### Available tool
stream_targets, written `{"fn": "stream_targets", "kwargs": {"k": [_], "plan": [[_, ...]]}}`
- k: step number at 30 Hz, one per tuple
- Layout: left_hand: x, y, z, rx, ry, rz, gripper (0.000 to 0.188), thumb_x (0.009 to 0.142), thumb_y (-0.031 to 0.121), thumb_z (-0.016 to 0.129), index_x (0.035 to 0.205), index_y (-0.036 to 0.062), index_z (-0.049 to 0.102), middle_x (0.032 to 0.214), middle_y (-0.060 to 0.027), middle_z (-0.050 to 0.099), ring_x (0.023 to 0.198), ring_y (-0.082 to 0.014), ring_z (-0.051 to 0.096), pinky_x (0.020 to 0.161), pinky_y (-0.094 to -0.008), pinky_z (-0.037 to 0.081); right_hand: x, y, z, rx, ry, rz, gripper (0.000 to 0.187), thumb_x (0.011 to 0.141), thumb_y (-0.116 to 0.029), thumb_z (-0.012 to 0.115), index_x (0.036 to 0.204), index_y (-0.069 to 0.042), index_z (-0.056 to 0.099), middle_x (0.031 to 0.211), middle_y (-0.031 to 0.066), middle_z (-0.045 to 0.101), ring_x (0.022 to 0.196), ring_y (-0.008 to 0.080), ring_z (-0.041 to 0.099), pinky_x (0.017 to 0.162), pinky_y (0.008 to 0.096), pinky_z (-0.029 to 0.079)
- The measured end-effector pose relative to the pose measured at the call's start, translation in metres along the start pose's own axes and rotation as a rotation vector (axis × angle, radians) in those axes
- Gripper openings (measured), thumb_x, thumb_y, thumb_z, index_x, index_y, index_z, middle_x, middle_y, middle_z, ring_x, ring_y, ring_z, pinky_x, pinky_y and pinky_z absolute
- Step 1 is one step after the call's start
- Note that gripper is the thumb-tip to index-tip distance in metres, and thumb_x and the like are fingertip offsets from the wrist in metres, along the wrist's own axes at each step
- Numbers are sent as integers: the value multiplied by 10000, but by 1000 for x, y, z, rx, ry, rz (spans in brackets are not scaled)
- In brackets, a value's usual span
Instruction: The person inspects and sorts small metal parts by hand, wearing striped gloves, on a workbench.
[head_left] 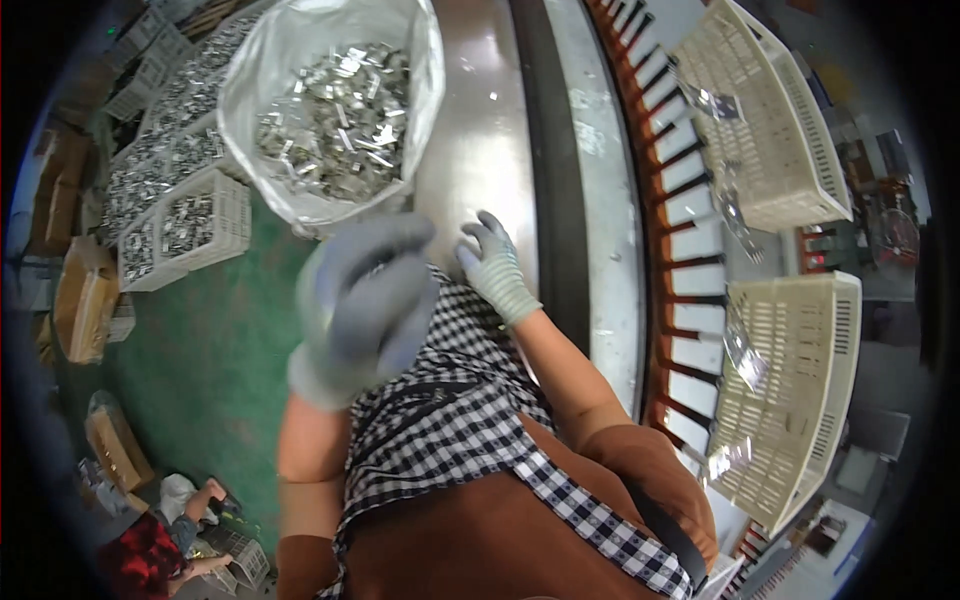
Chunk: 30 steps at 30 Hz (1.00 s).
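Observation:
My left hand (365, 305), in a grey-blue glove, is raised in front of my checked apron, just below a white-lined bin. Motion blurs it; its fingers are curled closed, and whatever they hold, if anything, is hidden. My right hand (492, 262), gloved the same way, is by the near end of a shiny metal worktop (480, 150), fingers apart with nothing visible in them. Small shiny metal pieces (345, 125) are heaped inside the white plastic liner (255, 75) of the bin ahead of me.
Beside the worktop on the right runs a rail with a row of dark prongs (690, 265). Beyond it are cream plastic crates (790, 390). On the left, crates (190, 260) full of metal pieces stand on the green floor (200, 350). Another person (150, 555) is at lower left.

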<state>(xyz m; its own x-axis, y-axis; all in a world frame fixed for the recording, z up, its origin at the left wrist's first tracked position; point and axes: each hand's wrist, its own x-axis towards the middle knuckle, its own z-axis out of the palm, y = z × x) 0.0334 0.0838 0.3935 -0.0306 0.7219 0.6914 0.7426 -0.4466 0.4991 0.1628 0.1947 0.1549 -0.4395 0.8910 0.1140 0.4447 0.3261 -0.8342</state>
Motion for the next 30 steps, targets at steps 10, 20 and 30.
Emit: {"fn": "stream_targets", "kwargs": {"k": [10,20,30], "plan": [[27,57,-16,-318,-216,-278,169,620,66,633,773,2,604,835,-132,595,619,-187,552,538,-305,446,18,-41,-80,64,374,-167,366,785,-143,600,1120,-18,519,1258,186,394,1161,294,407,968,365,328],[31,57,3,-374,-318,-96,219,611,111,638,807,17,610,835,-121,601,612,-210,568,511,-320,449,81,-18,-169,-26,865,-91,583,755,-141,623,1257,32,382,1386,237,189,1280,329,242,1029,384,263],[44,54,-1,-343,-375,79,269,603,157,643,840,33,615,835,-109,607,606,-233,584,484,-334,451,240,5,-209,-443,1029,107,469,720,-371,615,1056,-46,597,1018,202,602,963,363,551,869,400,404]]}}
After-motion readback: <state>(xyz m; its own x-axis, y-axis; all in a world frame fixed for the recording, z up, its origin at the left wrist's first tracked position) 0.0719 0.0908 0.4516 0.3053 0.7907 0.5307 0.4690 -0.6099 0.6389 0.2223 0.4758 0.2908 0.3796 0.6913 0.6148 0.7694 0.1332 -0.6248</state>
